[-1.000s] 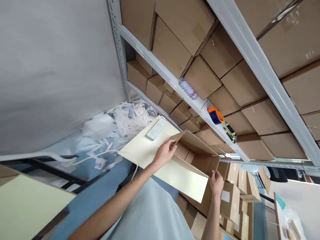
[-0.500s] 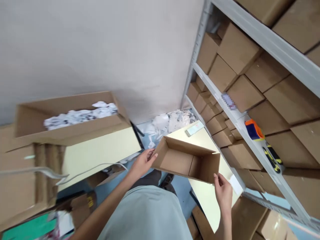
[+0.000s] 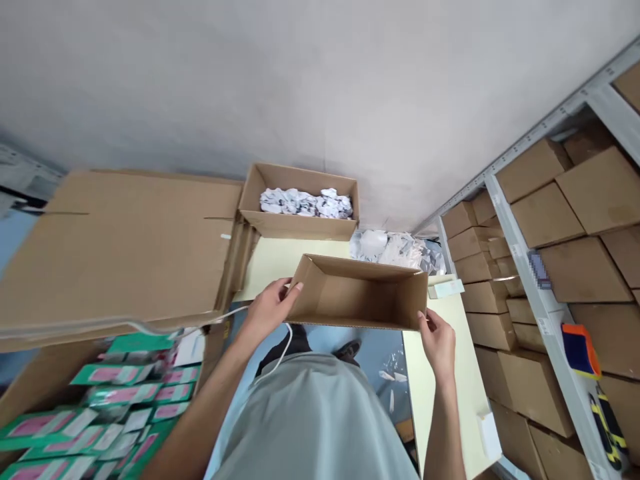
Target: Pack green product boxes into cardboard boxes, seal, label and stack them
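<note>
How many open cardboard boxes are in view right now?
2. One empty open box is held between the left hand and right hand; another, holding crumpled paper, sits behind it by the wall. Others may be hidden.

We hold an open, empty cardboard box (image 3: 357, 293) in both hands: left hand (image 3: 270, 308) on its left end, right hand (image 3: 439, 337) at its right corner. It's above the cream desk's (image 3: 440, 380) near edge. Box of crumpled paper (image 3: 300, 202) at the desk's far edge. Green-pink packs (image 3: 95, 413) lower left.
</note>
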### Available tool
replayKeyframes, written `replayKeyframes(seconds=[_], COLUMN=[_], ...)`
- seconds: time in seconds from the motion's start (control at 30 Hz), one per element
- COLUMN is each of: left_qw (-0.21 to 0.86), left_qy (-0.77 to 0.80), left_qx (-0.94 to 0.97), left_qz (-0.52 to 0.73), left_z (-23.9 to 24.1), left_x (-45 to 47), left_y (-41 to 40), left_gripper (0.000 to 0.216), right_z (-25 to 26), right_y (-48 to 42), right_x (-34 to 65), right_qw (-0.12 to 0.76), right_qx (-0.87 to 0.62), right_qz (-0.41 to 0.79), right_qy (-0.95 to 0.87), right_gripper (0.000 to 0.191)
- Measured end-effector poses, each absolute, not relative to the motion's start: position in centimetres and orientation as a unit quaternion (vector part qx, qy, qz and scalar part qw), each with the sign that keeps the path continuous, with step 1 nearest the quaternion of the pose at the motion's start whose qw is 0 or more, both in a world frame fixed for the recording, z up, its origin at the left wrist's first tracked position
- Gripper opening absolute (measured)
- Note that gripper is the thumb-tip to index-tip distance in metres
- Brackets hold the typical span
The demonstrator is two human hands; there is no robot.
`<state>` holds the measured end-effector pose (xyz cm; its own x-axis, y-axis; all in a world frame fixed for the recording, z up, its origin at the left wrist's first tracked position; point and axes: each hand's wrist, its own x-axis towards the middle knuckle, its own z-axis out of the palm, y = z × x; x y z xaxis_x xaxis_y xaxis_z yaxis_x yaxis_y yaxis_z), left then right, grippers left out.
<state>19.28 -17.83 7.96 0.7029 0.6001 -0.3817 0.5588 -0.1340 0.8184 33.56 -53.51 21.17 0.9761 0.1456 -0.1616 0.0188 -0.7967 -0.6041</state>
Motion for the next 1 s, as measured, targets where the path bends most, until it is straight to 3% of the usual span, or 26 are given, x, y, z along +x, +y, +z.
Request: replayKeyframes(seconds=[0.27,0.43,0.67,0.77,0.87,1.0], left_qw=[0.433,0.415,0.444,0.442,0.436,0.426], left_qy=[0.445,0.432,0.388,0.323,0.314,0.334], left_qx=[0.782,0.798,0.795,0.817,0.827,0.826], left_qz=[0.051,0.059,0.145,0.183,0.164,0.159], left_z=[7.3,7.0,8.7,8.8,8.3,7.6], left_x=[16.1,16.2,20.6,23.4,24.9,25.1], left_y=[-5.4,-1.3,-0.1,0.2,0.6,1.0], left_gripper=[0.051,0.050,0.090,0.075,0.053,0.046], right_z=[16.5,15.0,17.4,19.0,19.0,16.1], right_y=[-37.5,-32.6,-31.8,-29.3,-23.8,-13.2], right_x=[36.7,37.8,42.0,46.3,51.0,55.0], right_qw=[0.292,0.265,0.255,0.253,0.236,0.065], right_qx=[-0.936,-0.943,-0.947,-0.945,-0.922,-0.877], right_qz=[0.137,0.145,0.136,0.089,0.109,0.232], right_qy=[-0.140,-0.141,-0.137,-0.186,-0.287,-0.415], right_gripper=[0.065,0.062,0.066,0.066,0.055,0.043])
